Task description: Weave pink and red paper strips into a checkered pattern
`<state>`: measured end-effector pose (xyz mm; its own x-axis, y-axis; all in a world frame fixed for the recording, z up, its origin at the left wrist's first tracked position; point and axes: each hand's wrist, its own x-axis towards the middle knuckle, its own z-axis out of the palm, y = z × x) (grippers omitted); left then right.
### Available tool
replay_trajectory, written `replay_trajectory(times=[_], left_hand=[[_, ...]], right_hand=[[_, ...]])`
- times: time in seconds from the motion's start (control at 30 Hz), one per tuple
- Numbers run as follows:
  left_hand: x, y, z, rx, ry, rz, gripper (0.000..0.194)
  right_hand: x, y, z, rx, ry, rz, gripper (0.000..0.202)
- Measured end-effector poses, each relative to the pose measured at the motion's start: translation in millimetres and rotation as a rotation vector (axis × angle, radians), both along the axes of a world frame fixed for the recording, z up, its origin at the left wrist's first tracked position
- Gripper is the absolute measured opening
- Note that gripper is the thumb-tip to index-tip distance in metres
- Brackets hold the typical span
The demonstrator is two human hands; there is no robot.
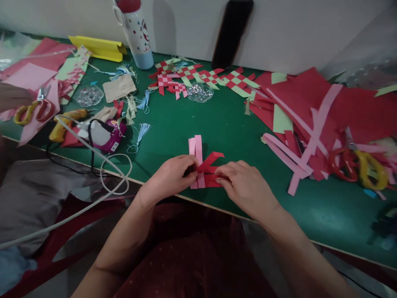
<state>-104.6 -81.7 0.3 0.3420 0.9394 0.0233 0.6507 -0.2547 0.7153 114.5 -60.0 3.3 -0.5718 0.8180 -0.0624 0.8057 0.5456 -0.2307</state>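
Observation:
Pink paper strips (198, 151) stand upright from me near the table's front edge, crossed by red paper strips (212, 181) that run to the right. One red strip is bent up at a slant between my hands. My left hand (178, 171) pinches the left side of this crossing, with thumb and forefinger on the strips. On the right side, my right hand (240, 178) has its fingertips closed on the ends of the red strips. Fingers cover part of the crossing, so how the strips pass over and under is partly hidden.
Woven red and green paper pieces (237, 80) lie along the back. Red sheets, loose pink strips (313, 136) and scissors (356, 165) are at right. Leftward are a glue gun (66, 126), a purple power adapter (113, 134), a cable and a blue tassel (142, 134). Behind stand a bottle (136, 37) and phone (232, 33).

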Motion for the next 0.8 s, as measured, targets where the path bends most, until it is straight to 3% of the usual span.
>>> replay_trajectory(times=[0.43, 0.8], left_hand=[[-4.2, -0.8, 3.0, 0.022, -0.115, -0.101, 0.018], [-1.2, -5.7, -5.0, 0.054, -0.033, -0.154, 0.016]], right_hand=[[-4.8, 9.4, 11.6, -0.040, -0.047, 0.104, 0.008], [-7.1, 20.5, 17.6, -0.096, -0.121, 0.205, 0.017]])
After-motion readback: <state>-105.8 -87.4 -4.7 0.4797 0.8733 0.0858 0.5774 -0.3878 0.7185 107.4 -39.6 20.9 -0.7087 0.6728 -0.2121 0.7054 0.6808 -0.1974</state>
